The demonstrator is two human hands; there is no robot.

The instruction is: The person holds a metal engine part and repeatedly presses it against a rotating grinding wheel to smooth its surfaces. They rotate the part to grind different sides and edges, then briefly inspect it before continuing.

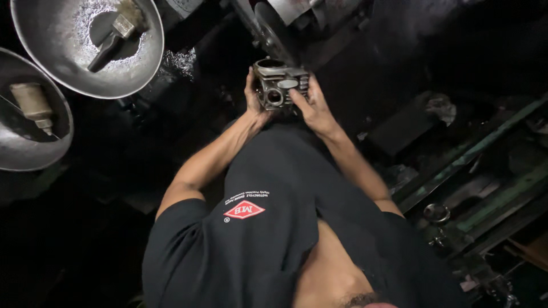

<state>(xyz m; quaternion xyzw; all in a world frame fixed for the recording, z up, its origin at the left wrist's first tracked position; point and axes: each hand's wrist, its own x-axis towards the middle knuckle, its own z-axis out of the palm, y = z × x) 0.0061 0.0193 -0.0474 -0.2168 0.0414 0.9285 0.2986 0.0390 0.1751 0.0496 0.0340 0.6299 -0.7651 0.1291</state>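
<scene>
Cylinder block [278, 84], grey finned metal with round ports, sits near the 12 o'clock part of the view, and you hold it in front of your chest between both hands. Going from the left: 2 shallow metal bowls lie at about 10 o'clock. The lower bowl [14, 149], cut by the frame edge, holds a small capped bottle [33, 106]; the upper bowl [40, 54] holds a dark-handled tool [112, 41] in a wet, shiny patch. Next, your left hand [253, 98] is clamped on the block's left face, fingers wrapped around its edge. Your right hand [313, 108] grips the opposite side, with the thumb laid across the front face near a round port. A dark wheel-like part [273, 34] stands just behind the block at 12 o'clock. Further right, at about 3 o'clock, green-painted metal rails [485, 148] run diagonally, and a small round metal part [436, 213] rests near them at 4 o'clock.
</scene>
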